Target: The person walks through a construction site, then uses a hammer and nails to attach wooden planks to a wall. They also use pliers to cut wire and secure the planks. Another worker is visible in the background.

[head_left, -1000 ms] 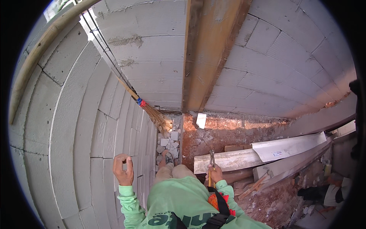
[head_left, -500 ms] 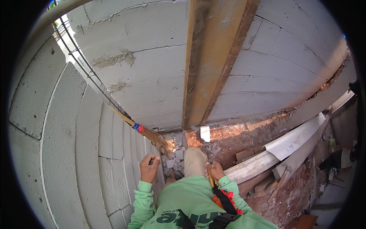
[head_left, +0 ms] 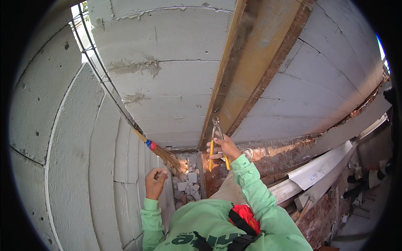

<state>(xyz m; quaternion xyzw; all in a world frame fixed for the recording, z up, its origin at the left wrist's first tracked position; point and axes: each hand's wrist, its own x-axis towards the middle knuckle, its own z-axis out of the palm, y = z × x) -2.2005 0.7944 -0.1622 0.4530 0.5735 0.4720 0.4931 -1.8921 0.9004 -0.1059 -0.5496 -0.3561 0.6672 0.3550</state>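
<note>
My right hand [head_left: 225,147] holds a pair of end-cutting pincers [head_left: 215,124] with yellow handles, spread apart, one on either side of the fingers. The metal head points up, in front of the lower part of a tall wooden formwork board [head_left: 256,58]; whether it touches the board I cannot tell. To the left, my left hand [head_left: 155,183] is raised beside the block wall with its fingers curled together. Anything inside that hand is hidden. A straw broom [head_left: 165,157] with a red and blue binding leans in the corner just above it.
Pale block walls [head_left: 167,83] stand ahead and on the left [head_left: 69,138]. A steel rebar cage [head_left: 98,69] runs down the corner gap. Block rubble [head_left: 189,184] lies by my feet. Long boards and a white curved panel [head_left: 312,169] lie at the right on reddish soil.
My right hand has lifted the pincers from beside my leg up to the formwork board, and their handles are now spread. My left hand stays curled in about the same place.
</note>
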